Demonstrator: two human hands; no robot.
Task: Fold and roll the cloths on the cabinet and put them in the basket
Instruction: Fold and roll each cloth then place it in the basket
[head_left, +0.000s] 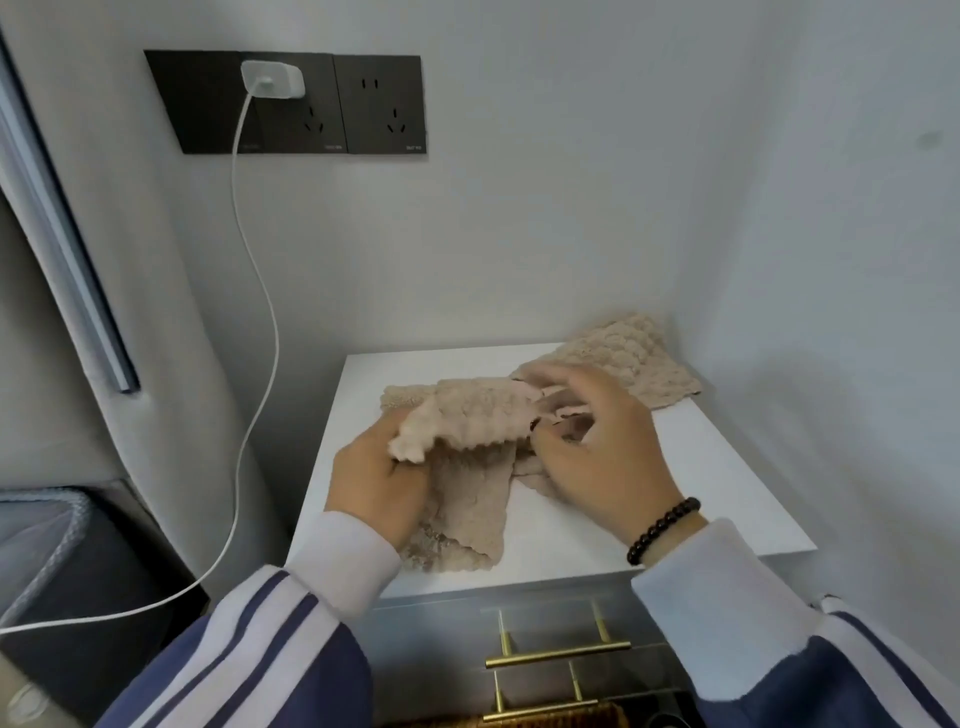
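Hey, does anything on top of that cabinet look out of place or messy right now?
Nothing is spilled or damaged. The cloth held by the left hand and right hand lies rumpled and half folded, one end trailing toward the front of the cabinet. A second cloth sits bunched in the back corner against the wall.

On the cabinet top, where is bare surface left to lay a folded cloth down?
Bare white shows on the cabinet top right of the right hand, running from the back cloth to the front edge, plus a narrow strip along the left edge beside the left hand. The middle is crowded: both hands grip the front cloth there.
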